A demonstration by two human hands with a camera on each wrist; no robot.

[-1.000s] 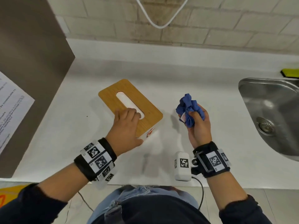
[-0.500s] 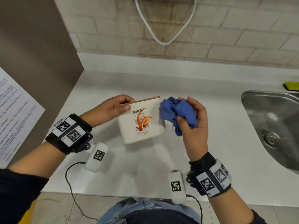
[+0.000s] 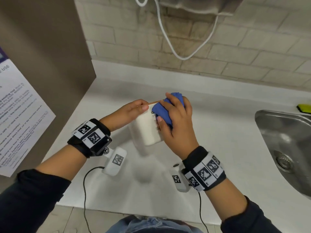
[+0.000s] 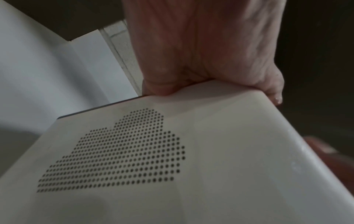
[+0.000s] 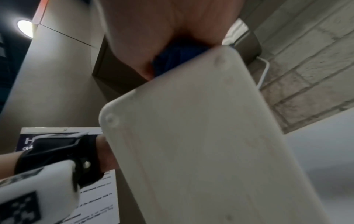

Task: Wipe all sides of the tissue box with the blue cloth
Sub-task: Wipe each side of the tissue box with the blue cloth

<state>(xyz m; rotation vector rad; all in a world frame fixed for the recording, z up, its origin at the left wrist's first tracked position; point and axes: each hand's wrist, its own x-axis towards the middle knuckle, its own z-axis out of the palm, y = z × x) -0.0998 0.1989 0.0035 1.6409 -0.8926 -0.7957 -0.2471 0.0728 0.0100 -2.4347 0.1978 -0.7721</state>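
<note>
The white tissue box (image 3: 146, 130) with a thin wooden lid is held up above the counter, tipped on end. My left hand (image 3: 134, 109) grips its upper left edge, thumb on the near face. My right hand (image 3: 175, 120) holds the bunched blue cloth (image 3: 162, 111) and presses it against the box's printed end face. In the left wrist view the box's dotted side (image 4: 122, 151) fills the frame under my fingers (image 4: 159, 86). The right wrist view shows the box's plain bottom (image 5: 201, 144) with a sliver of blue cloth (image 5: 172, 60) above it.
A white counter (image 3: 218, 132) runs below the box. A steel sink (image 3: 286, 148) lies at the right, with a yellow-green sponge (image 3: 304, 108) behind it. A brown panel with a paper notice (image 3: 20, 106) stands at the left. A white cord (image 3: 168, 39) hangs on the brick wall.
My left hand lifted the box off the counter and tipped it on end. My right hand brought the cloth from beside the box onto its printed end face.
</note>
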